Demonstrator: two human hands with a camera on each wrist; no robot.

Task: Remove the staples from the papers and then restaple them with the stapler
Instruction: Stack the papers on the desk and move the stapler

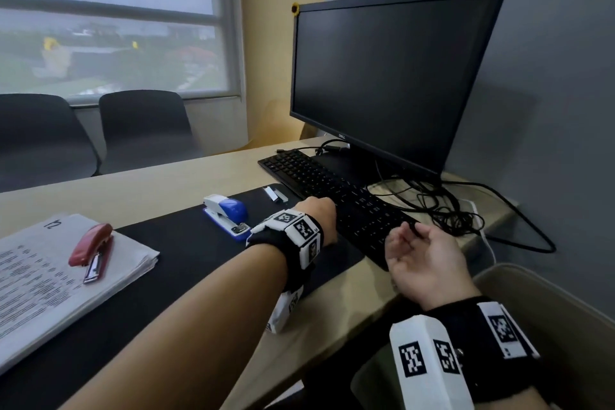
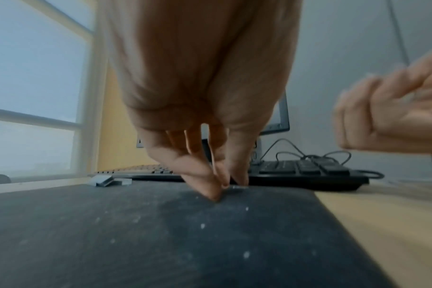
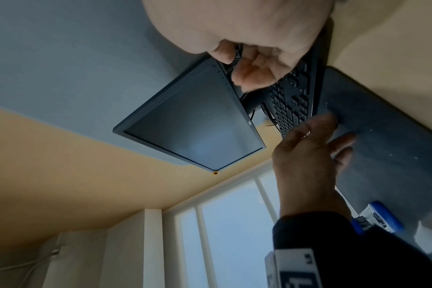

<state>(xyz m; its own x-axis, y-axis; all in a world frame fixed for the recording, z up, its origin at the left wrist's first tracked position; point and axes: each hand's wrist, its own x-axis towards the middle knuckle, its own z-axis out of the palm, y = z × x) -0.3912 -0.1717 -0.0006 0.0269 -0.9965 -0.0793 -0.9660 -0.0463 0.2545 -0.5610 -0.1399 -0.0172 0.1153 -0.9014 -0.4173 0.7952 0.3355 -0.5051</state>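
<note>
Two staplers: a red one at far left, lying on the papers, and a blue-and-white one on the dark mat, mid-scene.
One stack: the papers sit at the left near edge of the worktop, corner overhanging the mat, well apart from both hands.
One staple strip: a short silver strip lies on the mat's far edge, just before the keyboard.
One loose staple: in the left wrist view a tiny silver staple lies flat on the mat, long axis running left to right, just right of the fingertips.
Left hand: the left hand is down at the mat's far right corner, beside the keyboard, fingers pressed together and tips touching the mat; whether they already pinch the staple, I cannot tell.
Right hand: the right hand hovers palm-up off the worktop's right edge, fingers loosely curled, holding nothing I can see.
Nearer hand: the left, by a long way. The staple is right at its tips, while the right hand is well clear.
Judgement: looks like clearing a pulled staple off the mat; the tips need to slide a touch rightward to nip it.
Also there: one dark monitor, cables to the right, two chairs at far left.
</note>
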